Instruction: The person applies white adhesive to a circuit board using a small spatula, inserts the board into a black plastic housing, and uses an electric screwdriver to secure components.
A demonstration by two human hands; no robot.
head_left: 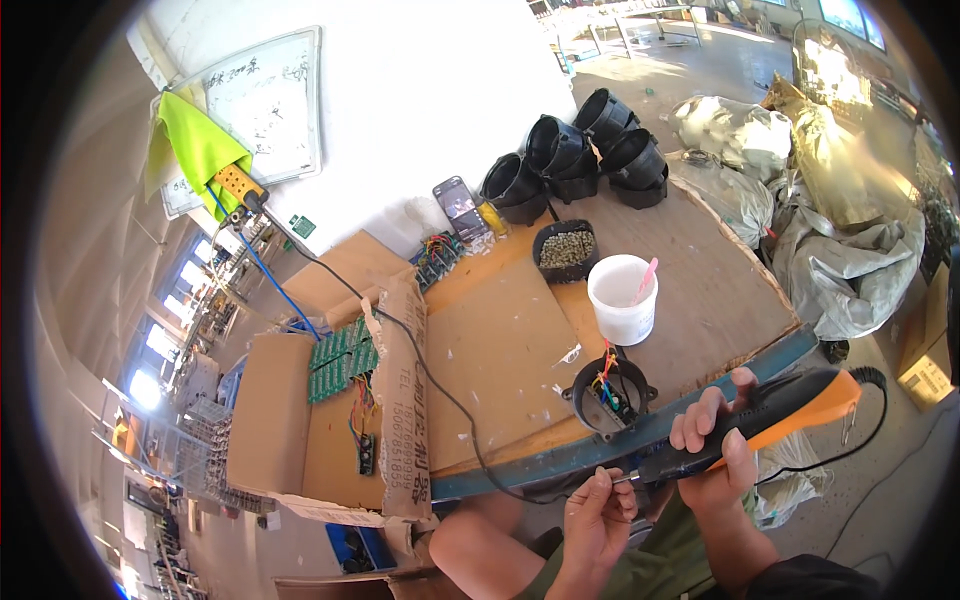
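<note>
Orange-and-black power tool (772, 408) at four o'clock sits in my curled right hand (722, 482), my left hand (595, 515) pinches its metal tip (628, 478) at five o'clock, and a black cup (587, 408) with wires (607, 374) sits twelve o'clock from there.

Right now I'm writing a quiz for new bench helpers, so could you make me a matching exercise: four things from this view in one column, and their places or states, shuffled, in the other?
Things:
1. Corded power tool
2. White plastic tub
3. Lime-green cloth
4. Black round housing

Places and states:
A. Has a pink stick standing in it
B. Has coloured wires rising out of it
C. Gripped in the right hand
D. Hangs in front of the whiteboard

Right pairs: 1-C, 2-A, 3-D, 4-B.
</note>
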